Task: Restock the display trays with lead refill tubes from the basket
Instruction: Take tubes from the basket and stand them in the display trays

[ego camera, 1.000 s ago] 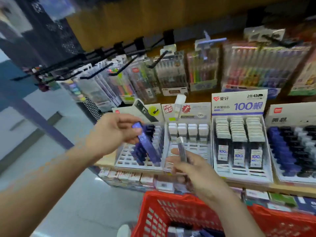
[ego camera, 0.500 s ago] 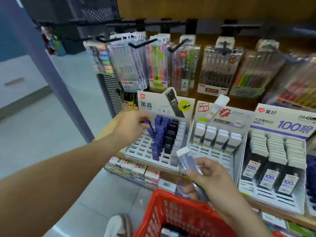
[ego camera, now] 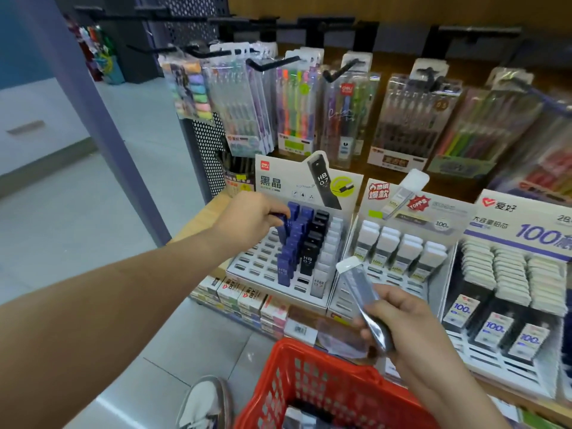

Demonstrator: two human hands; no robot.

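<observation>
Pale grey floor tiles (ego camera: 93, 243) spread from seven to ten o'clock, crossed by a slanted blue-violet post (ego camera: 105, 125). A white drawer front (ego camera: 31, 103) sits at nine o'clock; a black perforated metal panel (ego camera: 188, 30) at eleven meets a brown wooden wall (ego camera: 402, 7) at twelve.

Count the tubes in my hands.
2: one blue tube in the left hand at the left tray, one grey tube in the right hand; its palm may hide more.

White display trays (ego camera: 257, 264) stand along the wooden shelf (ego camera: 197, 222).
</observation>
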